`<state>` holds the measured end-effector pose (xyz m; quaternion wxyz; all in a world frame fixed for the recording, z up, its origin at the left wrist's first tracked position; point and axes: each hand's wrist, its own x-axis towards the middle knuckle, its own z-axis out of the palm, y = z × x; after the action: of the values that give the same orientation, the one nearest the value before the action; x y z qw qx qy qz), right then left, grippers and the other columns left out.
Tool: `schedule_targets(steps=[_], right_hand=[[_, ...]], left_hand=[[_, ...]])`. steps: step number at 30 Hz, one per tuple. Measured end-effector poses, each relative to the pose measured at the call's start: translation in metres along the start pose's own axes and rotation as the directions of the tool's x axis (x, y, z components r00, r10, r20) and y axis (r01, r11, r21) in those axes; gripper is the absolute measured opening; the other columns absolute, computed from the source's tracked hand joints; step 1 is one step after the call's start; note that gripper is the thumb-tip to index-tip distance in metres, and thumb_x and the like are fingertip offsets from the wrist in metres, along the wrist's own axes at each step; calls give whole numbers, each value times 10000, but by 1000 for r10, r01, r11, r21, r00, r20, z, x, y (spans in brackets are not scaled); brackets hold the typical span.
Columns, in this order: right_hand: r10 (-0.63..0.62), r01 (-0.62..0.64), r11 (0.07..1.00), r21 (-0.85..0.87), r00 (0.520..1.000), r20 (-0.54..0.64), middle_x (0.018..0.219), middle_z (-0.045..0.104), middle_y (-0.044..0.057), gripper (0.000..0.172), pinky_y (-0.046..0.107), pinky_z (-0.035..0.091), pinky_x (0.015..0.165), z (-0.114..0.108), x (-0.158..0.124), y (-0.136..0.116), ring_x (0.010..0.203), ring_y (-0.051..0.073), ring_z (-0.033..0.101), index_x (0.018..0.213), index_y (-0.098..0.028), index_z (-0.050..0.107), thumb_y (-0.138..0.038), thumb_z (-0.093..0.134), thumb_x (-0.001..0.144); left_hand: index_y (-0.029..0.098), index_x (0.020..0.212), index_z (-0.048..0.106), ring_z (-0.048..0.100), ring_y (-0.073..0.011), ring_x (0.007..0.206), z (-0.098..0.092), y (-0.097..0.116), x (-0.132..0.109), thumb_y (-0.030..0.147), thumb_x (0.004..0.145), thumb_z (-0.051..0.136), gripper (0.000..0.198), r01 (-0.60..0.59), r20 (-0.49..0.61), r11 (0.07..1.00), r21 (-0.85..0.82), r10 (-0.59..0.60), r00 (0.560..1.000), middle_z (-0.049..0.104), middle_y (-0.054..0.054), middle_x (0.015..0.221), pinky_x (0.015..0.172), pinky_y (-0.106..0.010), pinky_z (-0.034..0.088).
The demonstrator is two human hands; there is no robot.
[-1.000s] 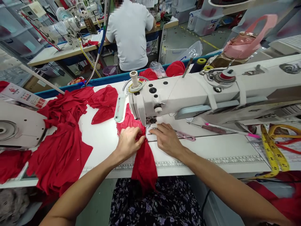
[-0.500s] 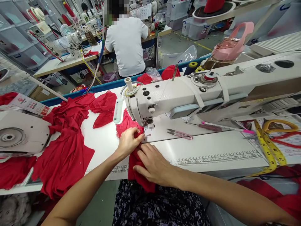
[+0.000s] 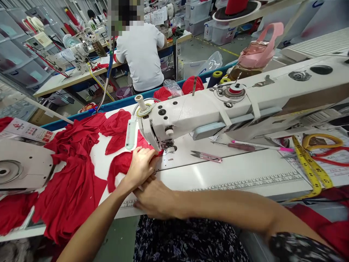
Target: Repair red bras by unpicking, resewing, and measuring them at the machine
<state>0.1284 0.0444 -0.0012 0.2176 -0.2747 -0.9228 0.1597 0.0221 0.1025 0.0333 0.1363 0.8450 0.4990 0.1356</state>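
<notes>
Just left of the needle point(image 3: 170, 148), the left hand point(image 3: 140, 166) lies on a small piece of red cloth point(image 3: 118, 165), fingers bent and pressing it to the table point(image 3: 245, 171); whether thumb and fingers pinch a fold I cannot tell. Crossing under that wrist, the right hand point(image 3: 155, 199) rests flat and spread at the near edge of the table, blurred, with nothing seen in it. The piece lies between the needle and that near edge, its left end curling free. It looks thin, light and limp, likely to stretch and bunch, so a hold at its edge beside the needle, with flat fingers spreading it, would seem to suit best. Behind the 2 hands stands the white sewing machine point(image 3: 218, 109); snips point(image 3: 206, 156) lie to the right, a yellow tape measure point(image 3: 311, 165) further right. A heap of red cloth point(image 3: 73, 182) covers the left of the table, and at a far bench a person in a white shirt point(image 3: 140, 54) sits turned away.
</notes>
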Motion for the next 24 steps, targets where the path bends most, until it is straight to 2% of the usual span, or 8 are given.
schedule_targets(steps=[3,6,10,12,15,17,20,24], right_hand=[[105,-110,993,-39,988,-111,1143,667,140,313,443,469,946,-14,-44,13,1053,252,588,1228,-134,593,-295,478,985],[222,-240,964,-117,964,-149,1309,588,220,413,511,421,1028,-21,-57,31,1225,310,516,1296,-62,546,-321,518,975],[-69,68,998,15,997,31,1144,671,137,291,445,426,1024,-22,-43,29,1159,247,555,1123,-140,637,-363,565,950],[-169,166,980,110,985,17,1013,693,65,162,373,457,940,-23,-44,26,1017,188,592,1006,-191,653,-290,535,960],[49,-34,995,98,988,-148,848,665,38,162,327,461,768,-32,-57,39,817,165,571,890,-188,641,-193,494,956],[183,-178,983,43,950,-252,840,652,57,165,327,451,734,-38,-64,57,790,174,557,924,-167,648,-165,486,956],[177,-198,980,-36,934,-309,840,647,61,215,325,453,733,-43,-63,82,785,182,566,1061,-169,667,-145,480,956],[125,-144,988,-62,963,-241,811,671,46,280,329,450,748,-42,-54,94,763,179,577,1141,-203,675,-152,486,941]], left_hand=[[194,949,663,568,-209,848,9,-8,-8,256,955,528,149,-50,-125,999,15,51,991,654,-45,855,852,-377,392],[196,951,651,558,-219,940,16,-6,-8,227,971,505,151,-78,-203,993,84,94,975,650,-58,937,895,-396,380],[188,877,629,539,-211,826,19,-1,-3,127,962,450,208,-140,-116,947,288,180,977,621,-31,799,918,-468,371],[183,835,622,522,-207,775,21,0,-5,117,955,460,212,-189,-98,910,369,240,966,596,-26,750,900,-479,396],[180,827,624,513,-196,756,26,3,-12,122,971,453,230,-284,-106,842,458,369,924,587,-23,751,985,-548,385],[176,851,631,514,-186,754,32,6,-17,113,979,444,235,-322,-117,796,512,435,893,594,-23,771,1057,-588,341],[163,900,636,523,-179,749,39,8,-20,99,971,461,199,-303,-174,800,517,445,878,604,-24,782,1088,-589,332],[166,984,630,533,-177,738,42,5,-21,100,969,457,186,-279,-215,854,440,402,890,611,-21,773,1036,-546,403]])
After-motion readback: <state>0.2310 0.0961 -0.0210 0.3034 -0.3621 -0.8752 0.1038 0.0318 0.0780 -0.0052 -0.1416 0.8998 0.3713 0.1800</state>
